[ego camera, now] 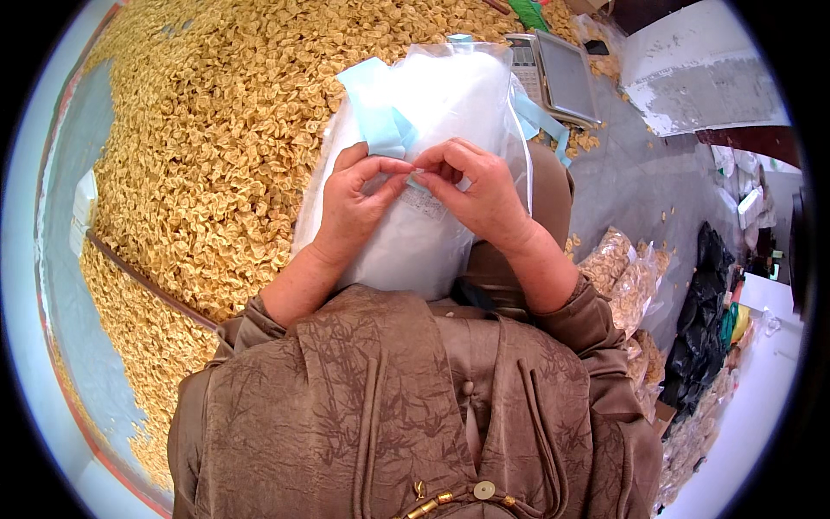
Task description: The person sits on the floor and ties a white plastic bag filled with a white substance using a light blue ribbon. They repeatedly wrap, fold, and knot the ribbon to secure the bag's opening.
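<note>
A thick stack of clear plastic bags [395, 259] lies across my lap. On the top bag, just below my fingers, is a small label [425, 202] bearing fine print. My left hand [356, 194] holds a light blue paper strip [382, 123], which folds up over the stack. The thumb and forefinger of my right hand [470, 185] pinch a small light blue piece [418, 183] where both hands' fingertips meet. Whether this piece joins the strip is hidden by my fingers. Another light blue strip [541, 120] hangs over the stack's right side.
Dried yellow slices [207, 130] cover the floor ahead and left. A long-handled tool [152, 279] lies among them. A digital scale [567, 74] stands at the upper right. Filled clear bags [626, 285] and black plastic bags [697, 324] are on my right.
</note>
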The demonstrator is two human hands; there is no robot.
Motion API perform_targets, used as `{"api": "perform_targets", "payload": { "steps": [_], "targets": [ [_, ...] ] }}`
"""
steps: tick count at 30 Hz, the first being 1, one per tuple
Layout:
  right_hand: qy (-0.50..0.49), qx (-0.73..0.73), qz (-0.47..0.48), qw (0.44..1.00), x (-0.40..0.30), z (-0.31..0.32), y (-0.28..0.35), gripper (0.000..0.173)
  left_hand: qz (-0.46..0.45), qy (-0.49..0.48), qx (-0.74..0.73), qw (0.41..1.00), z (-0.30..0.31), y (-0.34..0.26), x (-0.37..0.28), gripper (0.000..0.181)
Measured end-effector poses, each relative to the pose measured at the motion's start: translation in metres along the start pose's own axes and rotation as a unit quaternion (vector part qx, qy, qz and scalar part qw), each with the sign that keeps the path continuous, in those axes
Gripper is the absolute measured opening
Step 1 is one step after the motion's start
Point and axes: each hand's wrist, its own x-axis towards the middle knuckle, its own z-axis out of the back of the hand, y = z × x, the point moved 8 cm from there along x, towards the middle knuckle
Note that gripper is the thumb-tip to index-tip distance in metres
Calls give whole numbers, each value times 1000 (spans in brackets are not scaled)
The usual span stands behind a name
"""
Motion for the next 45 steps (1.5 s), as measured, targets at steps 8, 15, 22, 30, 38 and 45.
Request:
{"api": "perform_targets", "payload": {
  "steps": [8,15,22,30,38,45],
  "targets": [
    [-1,-3,4,1000,-1,3,1,11,-3,-2,2,1000,-1,-2,1,14],
    [30,36,-14,999,5,1,-5,10,-16,-4,21,1000,-1,-4,0,15],
    [5,29,1,1000,2,2,-4,9,-30,-10,18,999,-1,-7,0,15],
    [-58,8,42,997,-5,2,1,8,-33,-8,37,999,-1,-3,-1,15],
    [-34,-96,161,982,-5,-1,15,7,-37,-19,32,999,-1,-2,0,15],
    [-1,72,-46,996,-7,13,-17,10,-26,-17,14,999,-2,-2,0,15]
  ]
}}
